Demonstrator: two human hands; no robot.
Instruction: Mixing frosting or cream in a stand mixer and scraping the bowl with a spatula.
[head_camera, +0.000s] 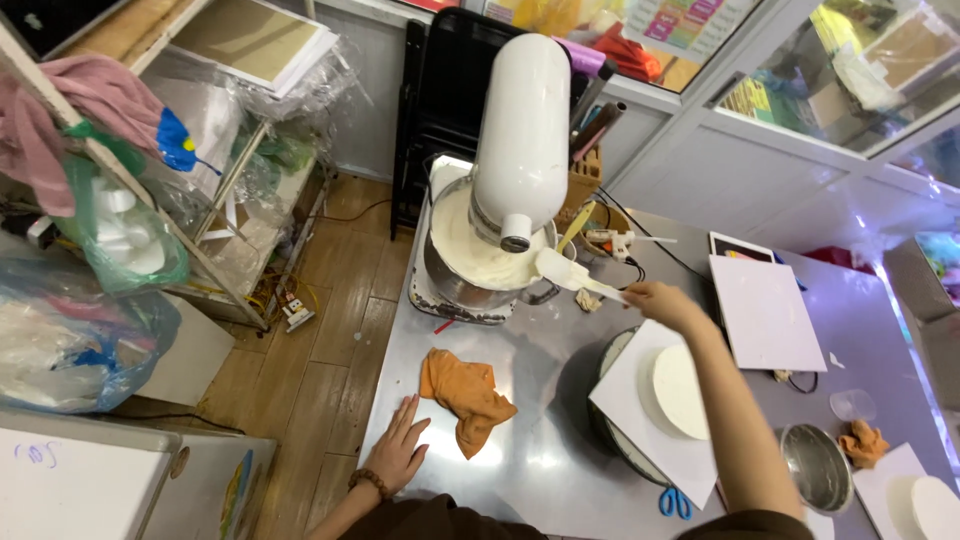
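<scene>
Right hand (655, 298) clamped on spatula (570, 272) at mixer bowl (470, 270) — left hand (398, 450) flat, fingers spread, on table (540, 440).

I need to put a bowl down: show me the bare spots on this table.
Bare steel lies between the orange cloth and the turntable, and beside the left hand. It is crowded around the mixer and near the small metal bowl.

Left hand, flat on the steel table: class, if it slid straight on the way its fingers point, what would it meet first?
Probably the orange cloth: the left hand points up and slightly right, so it may only clip the cloth's left edge.
</scene>
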